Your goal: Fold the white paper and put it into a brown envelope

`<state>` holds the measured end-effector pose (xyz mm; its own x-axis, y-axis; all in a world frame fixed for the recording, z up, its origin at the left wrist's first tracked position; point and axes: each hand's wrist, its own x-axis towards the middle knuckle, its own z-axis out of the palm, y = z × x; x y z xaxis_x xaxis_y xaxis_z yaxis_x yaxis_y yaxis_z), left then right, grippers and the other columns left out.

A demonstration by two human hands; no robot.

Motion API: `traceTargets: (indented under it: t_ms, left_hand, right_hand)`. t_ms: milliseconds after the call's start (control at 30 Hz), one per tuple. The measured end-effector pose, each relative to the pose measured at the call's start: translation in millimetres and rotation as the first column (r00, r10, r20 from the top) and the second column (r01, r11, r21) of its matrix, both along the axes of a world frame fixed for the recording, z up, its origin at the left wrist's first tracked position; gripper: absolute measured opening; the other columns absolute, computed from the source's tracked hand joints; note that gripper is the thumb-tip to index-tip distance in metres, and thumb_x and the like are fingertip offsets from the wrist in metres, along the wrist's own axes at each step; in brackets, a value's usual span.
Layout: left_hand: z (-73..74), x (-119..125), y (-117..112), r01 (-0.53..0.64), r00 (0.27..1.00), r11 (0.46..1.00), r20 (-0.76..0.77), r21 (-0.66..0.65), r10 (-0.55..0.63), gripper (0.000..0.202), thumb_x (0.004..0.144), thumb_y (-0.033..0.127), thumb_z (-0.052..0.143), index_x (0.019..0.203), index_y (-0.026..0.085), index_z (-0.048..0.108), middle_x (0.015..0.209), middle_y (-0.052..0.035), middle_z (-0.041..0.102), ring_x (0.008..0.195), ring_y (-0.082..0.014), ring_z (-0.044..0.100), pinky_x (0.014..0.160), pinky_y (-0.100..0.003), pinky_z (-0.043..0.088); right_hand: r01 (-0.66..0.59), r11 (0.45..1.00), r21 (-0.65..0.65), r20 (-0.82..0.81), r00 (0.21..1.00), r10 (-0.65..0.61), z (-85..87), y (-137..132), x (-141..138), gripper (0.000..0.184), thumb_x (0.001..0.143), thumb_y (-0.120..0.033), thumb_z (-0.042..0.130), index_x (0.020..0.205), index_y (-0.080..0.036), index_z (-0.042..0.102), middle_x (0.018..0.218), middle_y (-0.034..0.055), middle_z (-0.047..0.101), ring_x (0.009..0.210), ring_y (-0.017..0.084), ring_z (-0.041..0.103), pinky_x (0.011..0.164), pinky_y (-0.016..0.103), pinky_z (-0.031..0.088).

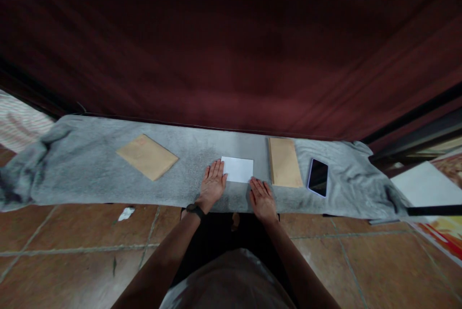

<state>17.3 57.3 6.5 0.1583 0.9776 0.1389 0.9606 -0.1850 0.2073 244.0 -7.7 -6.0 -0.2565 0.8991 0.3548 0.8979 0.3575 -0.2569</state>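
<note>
A white rectangular sheet or card lies flat on the grey cloth right in front of me. At its left edge rests my left hand, palm down with the fingers stretched out. My right hand lies flat near the lower right corner, fingertips by the card's edge. Neither hand grips anything. Just right of the card is a stack of brown envelopes. A single brown envelope lies at an angle farther to the left.
A phone with a dark screen lies right of the envelope stack. Grey cloth covers the narrow table, bunched at both ends. Behind it rises a dark red curtain-like surface. A white scrap lies on the tiled floor.
</note>
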Motion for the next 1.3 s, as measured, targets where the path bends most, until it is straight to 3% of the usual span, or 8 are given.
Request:
traceTargets:
  t_ms: [167,367,567,967,1300]
  left_hand:
    - [6.0,4.3,-7.8,-0.061,0.998,0.998,-0.022,0.030,0.061,0.060,0.100,0.028,0.030,0.158,0.010,0.028,0.162,-0.0157,0.034,0.153,-0.0306,0.022,0.124,-0.056,0.017]
    - [13.0,9.9,-12.4,0.102,0.994,0.995,0.045,-0.007,-0.102,0.069,0.092,0.008,0.026,0.158,0.027,0.031,0.164,-0.0058,0.033,0.154,-0.0249,0.022,0.126,-0.053,0.018]
    - [12.9,13.0,-12.5,0.182,0.983,0.981,0.037,-0.062,-0.180,0.066,0.091,0.010,0.032,0.156,0.020,0.035,0.161,-0.0116,0.038,0.152,-0.0293,0.028,0.124,-0.056,0.022]
    - [7.0,12.9,-13.5,0.124,0.992,0.989,0.018,-0.083,-0.123,0.065,0.092,0.007,0.026,0.154,0.020,0.038,0.162,-0.0128,0.036,0.151,-0.0315,0.028,0.119,-0.056,0.030]
    - [-3.1,3.9,-14.0,0.055,0.997,0.998,0.050,-0.016,-0.054,0.062,0.092,0.008,0.028,0.152,0.021,0.040,0.158,-0.0142,0.041,0.149,-0.0285,0.033,0.115,-0.053,0.038]
  right_hand:
    - [0.021,1.000,-0.021,-0.018,1.000,-0.021,2.5,1.0,-1.6,0.044,0.105,-0.024,0.037,0.146,-0.016,0.052,0.147,0.0099,0.056,0.137,0.024,0.052,0.121,0.047,0.030]
    - [-0.066,0.996,-0.057,0.006,0.998,0.066,11.1,13.1,-31.0,0.048,0.105,-0.027,0.037,0.151,-0.013,0.044,0.156,0.0103,0.046,0.145,0.024,0.040,0.122,0.046,0.029]
    - [-0.049,0.998,-0.047,0.045,0.998,0.051,4.9,21.2,-57.2,0.054,0.105,-0.032,0.042,0.154,-0.009,0.038,0.156,0.0160,0.043,0.146,0.026,0.039,0.120,0.047,0.031]
    - [0.087,0.996,-0.004,0.052,0.995,-0.087,-7.1,17.6,-36.3,0.064,0.106,-0.036,0.037,0.161,-0.009,0.016,0.159,0.0203,0.037,0.147,0.030,0.036,0.120,0.052,0.028]
    - [0.156,0.988,-0.001,0.056,0.986,-0.155,-7.2,17.3,-34.2,0.066,0.104,-0.036,0.041,0.160,-0.009,0.018,0.157,0.0205,0.040,0.144,0.031,0.041,0.120,0.050,0.030]
